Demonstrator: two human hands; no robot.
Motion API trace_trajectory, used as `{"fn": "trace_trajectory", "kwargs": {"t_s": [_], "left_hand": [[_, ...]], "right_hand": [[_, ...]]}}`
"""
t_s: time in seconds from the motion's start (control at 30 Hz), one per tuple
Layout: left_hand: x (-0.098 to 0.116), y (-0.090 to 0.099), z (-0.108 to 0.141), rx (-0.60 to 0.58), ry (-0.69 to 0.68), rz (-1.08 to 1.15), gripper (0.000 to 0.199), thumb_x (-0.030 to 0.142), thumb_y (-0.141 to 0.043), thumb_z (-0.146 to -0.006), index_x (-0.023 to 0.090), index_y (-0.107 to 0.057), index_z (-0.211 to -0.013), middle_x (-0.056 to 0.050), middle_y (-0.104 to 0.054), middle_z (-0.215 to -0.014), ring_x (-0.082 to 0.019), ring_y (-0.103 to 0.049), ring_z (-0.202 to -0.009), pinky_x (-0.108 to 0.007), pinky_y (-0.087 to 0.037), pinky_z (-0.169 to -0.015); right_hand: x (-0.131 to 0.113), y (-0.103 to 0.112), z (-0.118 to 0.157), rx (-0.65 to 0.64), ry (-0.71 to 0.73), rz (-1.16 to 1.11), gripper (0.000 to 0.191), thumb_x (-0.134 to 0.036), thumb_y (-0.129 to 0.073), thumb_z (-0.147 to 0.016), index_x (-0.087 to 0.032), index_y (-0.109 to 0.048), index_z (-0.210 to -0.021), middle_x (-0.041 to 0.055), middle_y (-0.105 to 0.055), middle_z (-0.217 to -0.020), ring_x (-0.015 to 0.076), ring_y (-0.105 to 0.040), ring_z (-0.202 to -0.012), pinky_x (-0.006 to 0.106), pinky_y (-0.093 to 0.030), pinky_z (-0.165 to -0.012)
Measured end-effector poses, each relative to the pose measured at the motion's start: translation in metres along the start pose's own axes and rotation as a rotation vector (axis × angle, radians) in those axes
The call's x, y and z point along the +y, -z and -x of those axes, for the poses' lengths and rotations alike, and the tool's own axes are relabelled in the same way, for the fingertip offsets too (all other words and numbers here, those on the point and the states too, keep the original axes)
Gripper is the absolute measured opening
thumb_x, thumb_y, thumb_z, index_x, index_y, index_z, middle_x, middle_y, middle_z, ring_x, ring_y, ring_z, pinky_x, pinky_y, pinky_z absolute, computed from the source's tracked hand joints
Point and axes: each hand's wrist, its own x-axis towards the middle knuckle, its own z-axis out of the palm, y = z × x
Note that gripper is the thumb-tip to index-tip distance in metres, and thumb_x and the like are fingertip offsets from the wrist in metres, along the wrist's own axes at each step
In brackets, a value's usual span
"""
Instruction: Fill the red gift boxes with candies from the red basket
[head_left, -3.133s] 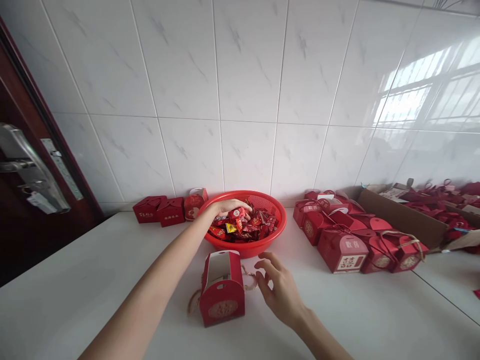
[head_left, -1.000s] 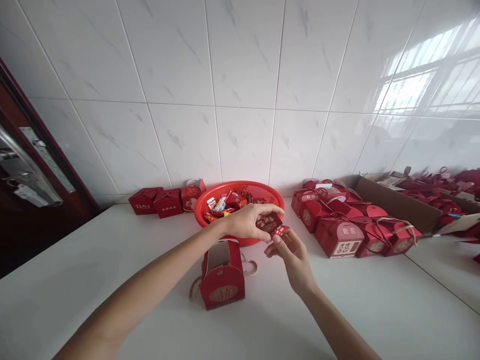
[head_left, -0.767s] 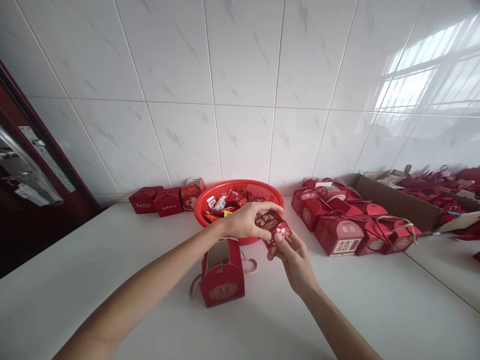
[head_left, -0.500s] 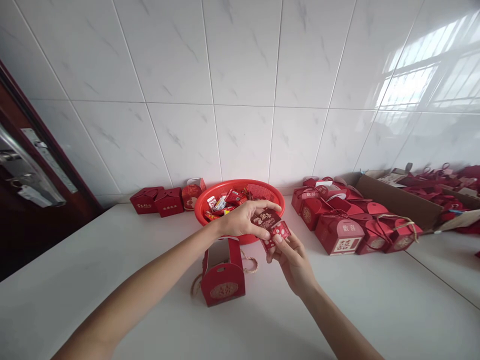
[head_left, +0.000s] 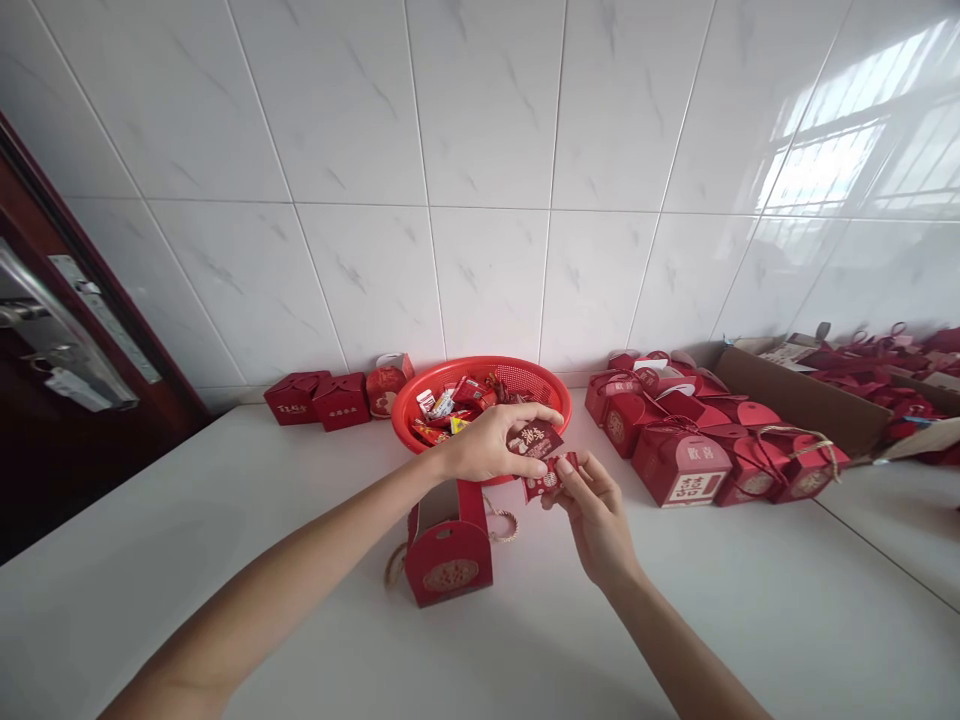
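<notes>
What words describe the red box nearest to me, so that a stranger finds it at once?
By the tiled wall, find the round red basket of sweets. In front of it, on the white table, stands the box. Unlike the boxes grouped left and right, it stands alone, open on top, with rope loops at both sides.

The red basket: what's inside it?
Inside the red basket are wrapped sweets, mostly red, one partly yellow. The left hand covers some, and the bottom is hidden.
</notes>
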Motion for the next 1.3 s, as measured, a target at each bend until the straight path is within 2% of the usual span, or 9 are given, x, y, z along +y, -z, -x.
{"fn": "trace_trajectory", "kwargs": {"t_s": [0.2, 0.37, 0.5, 0.6, 0.67, 0.83, 0.93, 1.17, 1.3], "left_hand": [[-0.007, -0.005, 0.001, 0.039, -0.018, 0.182, 0.062, 0.024, -0.079, -0.071, 0.018, -0.058, -0.129, -0.001, -0.067, -0.086, -0.017, -0.065, -0.079, -0.030, -0.053, -0.074], [-0.007, -0.006, 0.001, 0.053, -0.021, 0.132, 0.064, 0.027, -0.080, -0.073, 0.020, -0.057, -0.132, -0.003, -0.069, -0.095, -0.019, -0.065, -0.085, -0.030, -0.053, -0.077], [-0.009, 0.005, -0.001, 0.065, 0.052, 0.050, 0.061, 0.038, -0.078, -0.077, 0.019, -0.058, -0.131, -0.004, -0.068, -0.091, -0.018, -0.065, -0.078, -0.028, -0.052, -0.067], [-0.013, 0.019, -0.001, 0.057, 0.172, 0.150, 0.052, 0.044, -0.063, -0.088, 0.017, -0.055, -0.133, -0.003, -0.065, -0.080, -0.016, -0.064, -0.070, -0.024, -0.050, -0.057], [-0.018, 0.028, -0.001, 0.034, 0.236, 0.227, 0.051, 0.038, -0.059, -0.089, 0.019, -0.052, -0.136, -0.003, -0.065, -0.083, -0.017, -0.065, -0.077, -0.025, -0.052, -0.060], [-0.032, 0.037, 0.001, 0.020, 0.207, 0.267, 0.079, 0.024, -0.071, -0.077, 0.021, -0.037, -0.148, -0.004, -0.068, -0.089, -0.020, -0.068, -0.087, -0.032, -0.056, -0.072], [-0.038, 0.037, 0.002, 0.035, 0.184, 0.250, 0.082, 0.024, -0.076, -0.075, 0.018, -0.038, -0.147, -0.004, -0.070, -0.087, -0.019, -0.069, -0.083, -0.033, -0.056, -0.074], [-0.036, 0.031, 0.004, -0.035, 0.161, 0.266, 0.042, 0.035, -0.082, -0.072, 0.012, -0.068, -0.104, -0.010, -0.074, -0.098, -0.025, -0.069, -0.095, -0.036, -0.056, -0.082], [-0.028, 0.022, 0.007, -0.098, 0.130, 0.172, 0.034, 0.034, -0.078, -0.077, 0.014, -0.070, -0.103, -0.006, -0.073, -0.096, -0.022, -0.068, -0.092, -0.032, -0.055, -0.082]], "right_hand": [[0.000, 0.001, 0.000, 0.006, -0.020, -0.107, 0.029, -0.043, -0.077, -0.077, -0.021, -0.058, -0.074, -0.0026, -0.057, -0.073, 0.0111, -0.053, -0.060, 0.027, -0.049, -0.064], [0.004, 0.002, 0.000, 0.017, -0.055, -0.179, 0.028, -0.041, -0.077, -0.078, -0.022, -0.057, -0.076, -0.0032, -0.057, -0.073, 0.0107, -0.054, -0.061, 0.026, -0.049, -0.062], [0.006, 0.003, -0.001, 0.060, -0.120, -0.151, 0.032, -0.047, -0.077, -0.077, -0.021, -0.058, -0.078, -0.0021, -0.060, -0.068, 0.0130, -0.057, -0.057, 0.027, -0.049, -0.057], [0.009, 0.003, -0.002, 0.111, -0.162, -0.142, 0.038, -0.051, -0.078, -0.074, -0.021, -0.056, -0.075, -0.0032, -0.059, -0.061, 0.0123, -0.056, -0.048, 0.027, -0.046, -0.050], [0.011, 0.004, -0.003, 0.125, -0.188, -0.140, 0.039, -0.052, -0.078, -0.073, -0.020, -0.055, -0.074, -0.0040, -0.057, -0.058, 0.0111, -0.053, -0.044, 0.025, -0.043, -0.045], [0.012, 0.004, -0.003, 0.115, -0.222, -0.146, 0.037, -0.048, -0.082, -0.070, -0.019, -0.059, -0.071, -0.0039, -0.055, -0.059, 0.0080, -0.046, -0.046, 0.022, -0.040, -0.043], [0.010, 0.004, -0.002, 0.073, -0.232, -0.131, 0.036, -0.046, -0.083, -0.070, -0.018, -0.060, -0.071, -0.0031, -0.055, -0.063, 0.0080, -0.044, -0.050, 0.022, -0.039, -0.045], [0.011, 0.005, -0.003, 0.074, -0.251, -0.136, 0.035, -0.045, -0.085, -0.067, -0.017, -0.063, -0.074, -0.0007, -0.059, -0.071, 0.0108, -0.050, -0.060, 0.023, -0.040, -0.050], [0.009, 0.002, -0.001, 0.030, -0.222, -0.093, 0.036, -0.048, -0.082, -0.071, -0.017, -0.063, -0.072, -0.0005, -0.057, -0.067, 0.0107, -0.049, -0.057, 0.024, -0.040, -0.051]]}}
